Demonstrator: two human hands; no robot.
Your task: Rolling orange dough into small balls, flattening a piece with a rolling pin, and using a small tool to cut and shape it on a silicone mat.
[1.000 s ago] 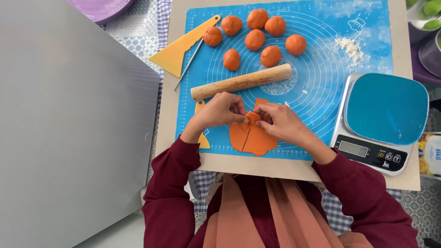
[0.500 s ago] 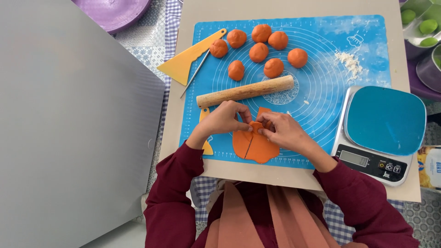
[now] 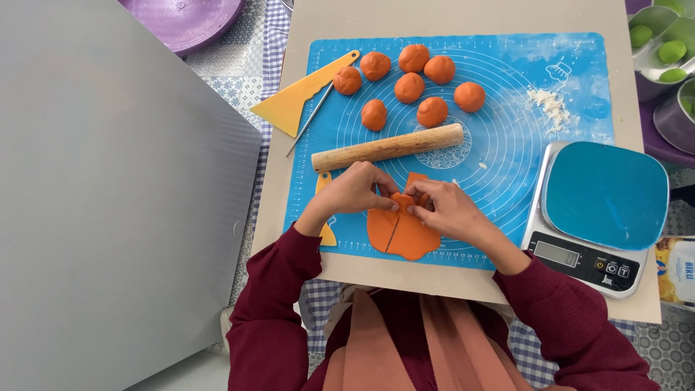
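Nearest to us, our left hand (image 3: 352,192) and our right hand (image 3: 447,210) meet over a flat sheet of orange dough with cuts in it (image 3: 400,230), which lies at the near edge of the blue silicone baking mat with printed circles (image 3: 507,145). Both hands are partly closed, and the fingertips of both pinch a folded flap at the upper edge of the sheet, between the two hands. Our sleeves are dark red.

Just under our left hand a small yellow plastic piece (image 3: 325,210) shows, mostly hidden. Just beyond the hands lies a wooden rolling pin (image 3: 387,148), a little tilted and apart from the fingers. To the right, on the beige board (image 3: 463,279) under the mat, stands a kitchen scale with a blue top (image 3: 604,195).

Farther away, seven round orange dough balls (image 3: 410,87) rest on the mat in a loose group. To their left lies a yellow plastic scraper (image 3: 300,101), and a thin metal stick (image 3: 310,118) lies beside it. A small heap of white flour (image 3: 549,106) is to the right of the balls. At the far right, green dough balls (image 3: 671,51) sit in bowls.
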